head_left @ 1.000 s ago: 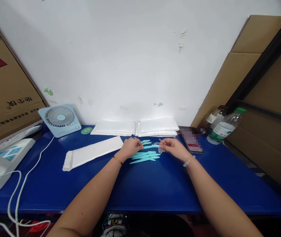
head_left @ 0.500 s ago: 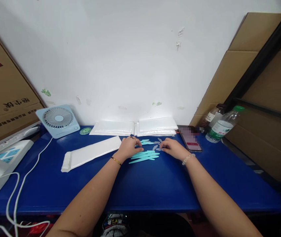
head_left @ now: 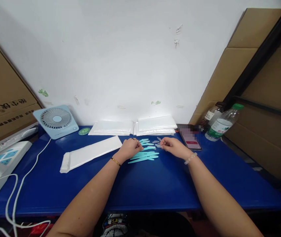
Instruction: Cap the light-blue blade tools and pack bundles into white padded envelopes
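Observation:
My left hand [head_left: 130,148] is closed in a pinch on a slim turquoise stick [head_left: 150,147], shaped like an eyebrow razor, which points right. More turquoise sticks [head_left: 144,156] lie in a loose group just below it, and several others [head_left: 145,142] lie just beyond. My right hand [head_left: 173,146] pinches at the edge of a few small translucent plastic pieces [head_left: 158,140], which look like blade caps. One such piece seems to be at its fingertips, partly hidden. A small gap separates the two hands above the blue table [head_left: 155,187].
A white padded envelope [head_left: 93,153] lies left of my left hand. Stacked white envelopes [head_left: 155,124] rest against the wall. A phone [head_left: 190,138] and bottles [head_left: 220,126] stand right; a blue fan [head_left: 58,120], power strip [head_left: 4,161] and cables are left.
My left hand now has a turquoise stick sticking out of its fingers, raised apart from the lower group. My right hand has shifted slightly among the translucent pieces. The view has moved a little.

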A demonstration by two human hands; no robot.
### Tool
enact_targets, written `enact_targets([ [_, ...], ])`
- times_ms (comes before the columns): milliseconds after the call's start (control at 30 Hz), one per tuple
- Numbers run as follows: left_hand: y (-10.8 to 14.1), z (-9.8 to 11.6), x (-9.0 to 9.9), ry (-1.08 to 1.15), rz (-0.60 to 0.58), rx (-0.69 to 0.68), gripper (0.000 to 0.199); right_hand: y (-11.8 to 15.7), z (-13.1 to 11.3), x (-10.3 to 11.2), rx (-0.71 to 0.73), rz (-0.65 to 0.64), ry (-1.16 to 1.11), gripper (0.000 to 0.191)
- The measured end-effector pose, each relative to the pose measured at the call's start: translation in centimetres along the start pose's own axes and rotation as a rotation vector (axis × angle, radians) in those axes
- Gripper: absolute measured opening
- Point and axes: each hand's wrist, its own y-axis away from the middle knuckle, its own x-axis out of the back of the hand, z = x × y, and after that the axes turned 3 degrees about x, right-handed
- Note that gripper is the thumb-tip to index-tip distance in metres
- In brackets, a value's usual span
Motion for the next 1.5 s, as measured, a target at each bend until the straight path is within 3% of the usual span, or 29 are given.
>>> enact_targets([
  [467,-0.2,0.4,-0.3,-0.040,0.116,-0.053,0.020,-0.6,-1.6,-1.7,0.031,0.006,-0.163,0.021],
  [600,-0.5,-0.2,-0.2,-0.084,0.218,0.037,0.018,-1.1,-1.6,-2.1,0.061,0.177,0.035,0.022],
  [667,-0.4,-0.6,0.0,-0.109,0.239,0.058,0.019,-1.4,-1.6,-2.5,0.099,0.188,0.160,0.018],
  [833,0.1,-0.8,0.4,-0.126,0.036,-0.074,0.018,-2.1,-1.9,-3.5,0.148,0.050,0.389,0.007],
  [1000,0.2,-0.4,0.2,-0.159,-0.048,-0.067,0.011,-2.2,-1.7,-3.4,0.083,0.091,0.532,0.013],
  [1100,0.2,-0.3,0.1,-0.139,-0.040,-0.068,0.015,-1.8,-1.1,-2.8,0.040,0.129,0.304,0.005],
  [1300,0.2,-0.3,0.3,0.035,0.000,0.004,0.019,-1.4,0.2,-1.9,0.040,0.226,-0.146,0.029],
  [1500,0.1,-0.8,-0.1,0.130,0.026,0.048,0.023,-1.2,-1.5,-2.0,0.050,0.290,-0.520,0.023],
])
